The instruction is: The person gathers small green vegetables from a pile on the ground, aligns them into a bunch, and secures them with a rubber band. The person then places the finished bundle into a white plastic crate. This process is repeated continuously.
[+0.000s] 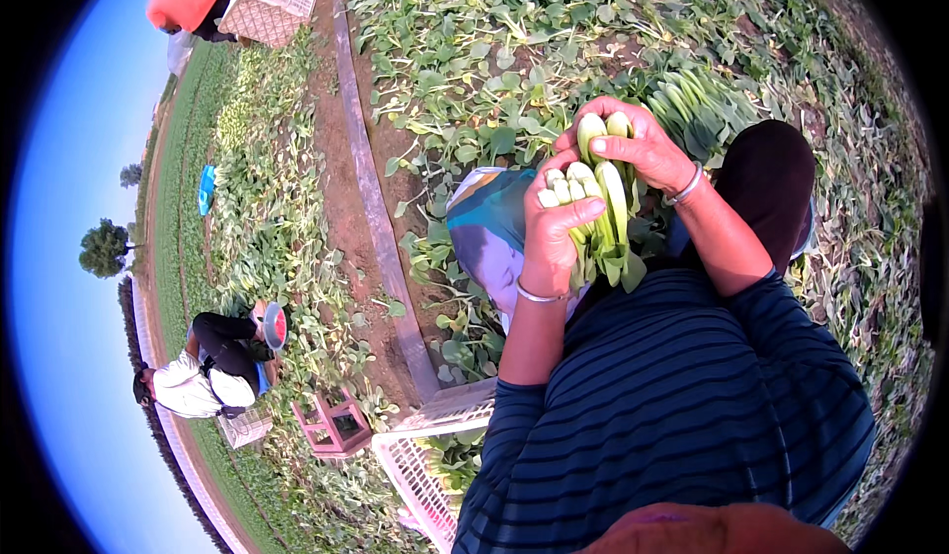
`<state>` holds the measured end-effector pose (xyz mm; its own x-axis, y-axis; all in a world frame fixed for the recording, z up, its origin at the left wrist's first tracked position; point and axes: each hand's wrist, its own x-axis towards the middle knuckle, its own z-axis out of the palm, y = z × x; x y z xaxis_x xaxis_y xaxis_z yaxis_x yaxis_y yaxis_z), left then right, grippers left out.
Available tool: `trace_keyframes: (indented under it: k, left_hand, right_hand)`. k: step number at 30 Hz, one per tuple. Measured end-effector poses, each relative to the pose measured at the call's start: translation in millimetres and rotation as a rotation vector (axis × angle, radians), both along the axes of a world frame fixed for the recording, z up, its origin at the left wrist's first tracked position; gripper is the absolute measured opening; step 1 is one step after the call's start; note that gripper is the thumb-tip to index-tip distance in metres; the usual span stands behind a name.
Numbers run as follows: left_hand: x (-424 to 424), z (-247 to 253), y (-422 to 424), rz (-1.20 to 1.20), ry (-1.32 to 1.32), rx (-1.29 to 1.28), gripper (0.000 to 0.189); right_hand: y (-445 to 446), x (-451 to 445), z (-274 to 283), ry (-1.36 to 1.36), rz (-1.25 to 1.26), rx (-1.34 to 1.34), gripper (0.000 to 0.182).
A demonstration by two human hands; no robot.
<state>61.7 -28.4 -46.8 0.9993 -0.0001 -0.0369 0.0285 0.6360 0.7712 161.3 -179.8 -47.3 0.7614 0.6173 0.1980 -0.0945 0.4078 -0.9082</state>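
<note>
My left hand is closed around a bunch of leafy green vegetable stalks, their pale cut ends pointing up and the leaves hanging down. Just above and to the right, my right hand grips a few thicker stalks with pale, rounded bases, the thumb laid across them. Both hands are close together in front of my body, with a bracelet on each wrist. Beyond my right hand, a pile of similar cut greens lies on the ground.
A white plastic crate with greens stands at my left, near a reddish stool frame. A long flat strip crosses the soil. One person sits at the left by a basin; another bends over crates farther off.
</note>
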Motion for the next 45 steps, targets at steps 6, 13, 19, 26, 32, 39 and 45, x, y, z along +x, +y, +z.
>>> trace_keyframes:
  k: [6,13,19,26,32,39,45]
  left_hand:
    - [-2,11,8,0.453,-0.109,0.203,0.072]
    - [8,-2,1,0.709,-0.191,0.428,0.067]
    - [11,-16,4,0.727,-0.218,0.408,0.064]
    - [11,-23,3,0.695,-0.222,0.342,0.065]
    - [2,-31,4,0.691,-0.249,0.436,0.071]
    - [-21,15,-7,0.661,-0.290,0.196,0.069]
    - [-43,30,-6,0.569,-0.397,0.101,0.068]
  right_hand:
    - [-14,10,11,-0.121,-0.458,-0.193,0.026]
    - [31,-38,24,-0.544,-0.435,-0.364,0.054]
    - [47,-43,14,-0.702,-0.452,-0.415,0.060]
    - [58,-47,4,-0.454,-0.326,-0.293,0.064]
    - [64,-54,-7,-0.334,-0.194,-0.174,0.075]
    - [43,-62,27,-0.460,0.044,-0.108,0.115]
    - [33,-65,46,-0.553,0.127,-0.061,0.110]
